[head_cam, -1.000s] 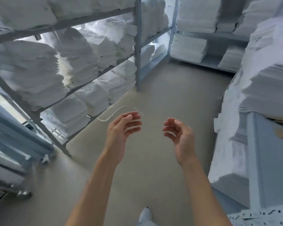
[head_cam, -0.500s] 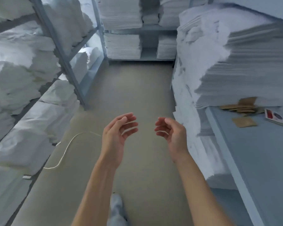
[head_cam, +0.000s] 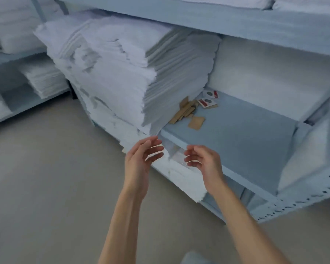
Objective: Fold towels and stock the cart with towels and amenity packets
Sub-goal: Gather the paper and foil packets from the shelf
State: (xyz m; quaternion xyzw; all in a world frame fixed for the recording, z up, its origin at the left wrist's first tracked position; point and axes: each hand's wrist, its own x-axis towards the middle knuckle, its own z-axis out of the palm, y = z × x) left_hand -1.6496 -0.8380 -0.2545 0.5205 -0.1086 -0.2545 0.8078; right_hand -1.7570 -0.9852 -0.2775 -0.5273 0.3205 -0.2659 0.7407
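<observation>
Our left hand (head_cam: 141, 159) and right hand (head_cam: 204, 161), both empty and loosely open, should reach up-right for the amenity packets (head_cam: 191, 113) beside the towel stack (head_cam: 122, 73).

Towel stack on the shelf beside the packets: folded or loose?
Folded. The towel stack shows flat, even layered edges and stands high on the shelf, its base next to the packets.

Print on the two small white packets with red stripes (head_cam: 208, 99) too small to read; tall stack of folded white towels (head_cam: 133, 69) hiding part of the flat brown paper packets (head_cam: 186, 111).
</observation>
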